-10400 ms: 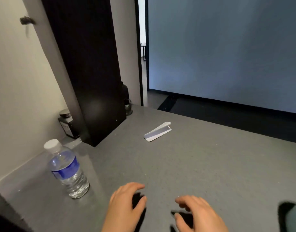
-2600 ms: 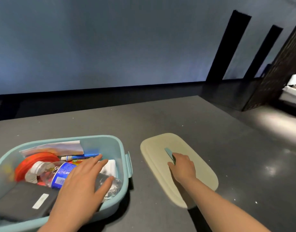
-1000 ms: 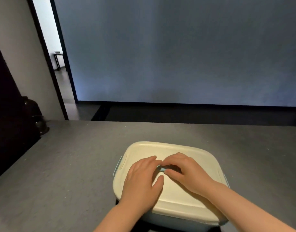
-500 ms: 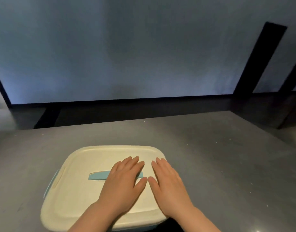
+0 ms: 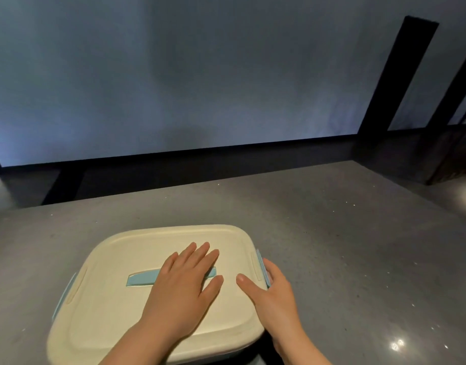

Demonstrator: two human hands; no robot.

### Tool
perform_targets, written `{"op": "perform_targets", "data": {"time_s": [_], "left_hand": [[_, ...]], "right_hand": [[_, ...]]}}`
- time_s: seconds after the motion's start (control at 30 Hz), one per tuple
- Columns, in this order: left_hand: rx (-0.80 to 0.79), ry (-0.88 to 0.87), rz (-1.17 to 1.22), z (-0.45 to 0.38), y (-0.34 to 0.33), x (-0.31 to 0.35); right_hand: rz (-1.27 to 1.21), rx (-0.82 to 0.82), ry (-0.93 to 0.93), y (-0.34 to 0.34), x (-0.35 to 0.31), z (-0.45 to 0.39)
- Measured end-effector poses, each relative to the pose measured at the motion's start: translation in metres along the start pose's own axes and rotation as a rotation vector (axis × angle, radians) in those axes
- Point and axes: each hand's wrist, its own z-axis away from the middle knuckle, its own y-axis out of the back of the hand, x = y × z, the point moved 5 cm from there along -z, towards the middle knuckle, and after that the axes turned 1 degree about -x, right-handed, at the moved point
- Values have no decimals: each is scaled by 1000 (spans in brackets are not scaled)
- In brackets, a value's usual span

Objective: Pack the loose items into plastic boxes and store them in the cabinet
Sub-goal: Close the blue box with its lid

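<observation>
The left hand (image 5: 183, 285) lies flat, fingers straight, on the cream lid (image 5: 116, 306) over its blue handle (image 5: 141, 279). The right hand (image 5: 275, 293) curls its grip round the box's right edge clip (image 5: 261, 262), thumb on the lid. The box's contents are hidden; it sits on the grey surface (image 5: 345, 246).

Left hand (image 5: 182, 283) flat, fingers straight; right hand (image 5: 274, 293) thumb extended, fingers curled downward.

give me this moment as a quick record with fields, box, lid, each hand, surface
box: plastic box, pale blue, mostly hidden under its lid; blue side clips show at left and right
lid: cream lid sitting on the box, blue handle across its middle
left hand: left hand flat on the lid, fingers straight, covering the handle's right part
right hand: right hand at the right edge, thumb on the lid, fingers curled round the right clip
surface: grey countertop
contents: not visible
</observation>
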Motion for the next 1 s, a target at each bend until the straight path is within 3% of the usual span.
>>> {"op": "perform_targets", "data": {"time_s": [0.1, 0.7, 0.87, 1.0], "left_hand": [[2, -2, -3, 0, 0, -1], [11, 8, 9, 1, 0, 2], [4, 26, -22, -1, 0, 6], [-8, 27, -22, -2, 0, 8]], "right_hand": [[33, 52, 87, 2, -7, 3], [227, 58, 143, 4, -11, 3], [411, 77, 195, 3, -19, 7], [584, -4, 239, 1, -27, 11]]}}
